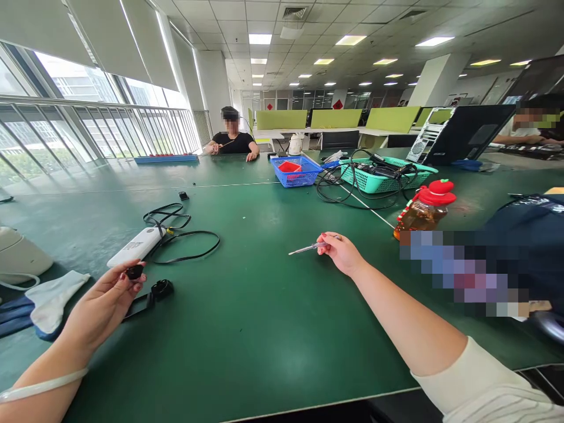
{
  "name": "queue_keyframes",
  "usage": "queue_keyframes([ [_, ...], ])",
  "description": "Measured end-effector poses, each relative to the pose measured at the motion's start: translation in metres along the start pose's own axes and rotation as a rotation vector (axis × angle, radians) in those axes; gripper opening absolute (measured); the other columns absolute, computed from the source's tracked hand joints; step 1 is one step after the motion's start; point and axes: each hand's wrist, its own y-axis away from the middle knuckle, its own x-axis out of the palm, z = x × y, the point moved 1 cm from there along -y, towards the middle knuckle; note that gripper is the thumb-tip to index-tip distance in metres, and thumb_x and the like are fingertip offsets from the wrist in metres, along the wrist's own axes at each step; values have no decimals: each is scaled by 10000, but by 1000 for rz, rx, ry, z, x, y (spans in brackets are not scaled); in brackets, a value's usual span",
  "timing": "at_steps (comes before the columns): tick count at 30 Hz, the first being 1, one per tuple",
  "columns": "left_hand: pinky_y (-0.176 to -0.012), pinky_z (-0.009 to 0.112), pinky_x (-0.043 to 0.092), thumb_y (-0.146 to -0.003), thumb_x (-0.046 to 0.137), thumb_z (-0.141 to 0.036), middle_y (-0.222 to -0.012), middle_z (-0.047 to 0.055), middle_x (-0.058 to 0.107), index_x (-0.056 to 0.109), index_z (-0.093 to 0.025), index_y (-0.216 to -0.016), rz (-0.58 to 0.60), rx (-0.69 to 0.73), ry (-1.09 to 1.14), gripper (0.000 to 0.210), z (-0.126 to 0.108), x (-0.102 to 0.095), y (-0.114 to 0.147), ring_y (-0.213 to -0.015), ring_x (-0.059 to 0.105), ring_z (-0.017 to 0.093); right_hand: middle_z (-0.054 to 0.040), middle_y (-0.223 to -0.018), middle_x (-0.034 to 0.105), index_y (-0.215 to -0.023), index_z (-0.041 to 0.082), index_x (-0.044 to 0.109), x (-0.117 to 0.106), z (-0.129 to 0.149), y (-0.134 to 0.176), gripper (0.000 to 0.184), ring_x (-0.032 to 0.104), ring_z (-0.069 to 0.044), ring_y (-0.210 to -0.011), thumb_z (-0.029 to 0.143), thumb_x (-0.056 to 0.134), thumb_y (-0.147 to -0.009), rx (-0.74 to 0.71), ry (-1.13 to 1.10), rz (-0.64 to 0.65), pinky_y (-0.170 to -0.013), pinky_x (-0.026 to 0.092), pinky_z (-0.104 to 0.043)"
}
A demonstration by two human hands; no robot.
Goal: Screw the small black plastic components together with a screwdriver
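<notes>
So, a small, dark black part [134,271] is being pinched between the thumb and fingertips of the left hand [103,299], held up near the end of a long white plastic box with rounded corners [137,247]. Whether that box is touched can't be told from this angle. A slim screwdriver with a clear handle and thin metal shaft [314,246] is gripped between thumb and fingers in the right hand [343,252], tip pointed left, well apart from the black part. Whether the tip touches the glossy green tabletop [247,352] can't be made out either.

What could go wrong? The black part is mostly covered by fingers, so it could easily be dropped if the pinch is loosened, and might get lost beside the black open-framed plastic piece with a rounded lump [162,289] just below. The looped thin black cable [207,254] could be snagged if the hands are brought together over it. And with a tip that narrow, a finger could be poked if the screwdriver is slipped off its mark.
</notes>
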Motion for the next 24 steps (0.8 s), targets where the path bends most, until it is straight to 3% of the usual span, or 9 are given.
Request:
queue_keyframes([
  [5,-682,181,557,-511,872,-479,-1145,54,658,723,-261,-968,40,-37,-159,528,-1,-4,-2,-936,614,180,4,-566,557,-666,186,704,0,0,0,343,522,-137,-560,507,824,-643,2,3,-9,-588,472,-310],
  [8,-724,266,564,-554,797,-560,-1176,74,669,704,-251,-922,28,79,-458,490,-2,-3,-1,-929,640,215,0,-580,567,-668,185,705,1,1,1,344,528,-139,-565,503,832,-632,6,6,-6,-593,477,-312],
  [10,-760,313,555,-621,695,-617,-1142,84,686,681,-248,-1003,54,156,-650,531,-4,-1,1,-920,657,231,-1,-601,578,-672,184,705,2,1,2,346,533,-137,-570,501,836,-627,9,7,-6,-599,481,-311],
  [15,-713,331,520,-726,469,-647,-1012,73,730,665,-233,-1061,58,280,-1005,567,-6,4,5,-813,663,232,0,-622,593,-681,182,696,2,1,3,345,534,-129,-564,495,834,-632,16,7,-8,-603,481,-310],
  [18,-696,318,519,-711,490,-634,-942,65,743,692,-228,-1040,51,309,-1061,560,-5,3,5,-741,654,222,3,-605,587,-676,179,698,3,1,3,361,535,-128,-561,512,831,-629,18,12,-5,-603,477,-305],
  [24,-803,331,524,-696,563,-609,-1107,50,718,752,-276,-976,45,436,-1093,474,-4,2,2,-956,654,274,6,-587,579,-670,181,705,5,2,3,367,538,-132,-558,527,822,-630,15,31,4,-605,468,-304],
])
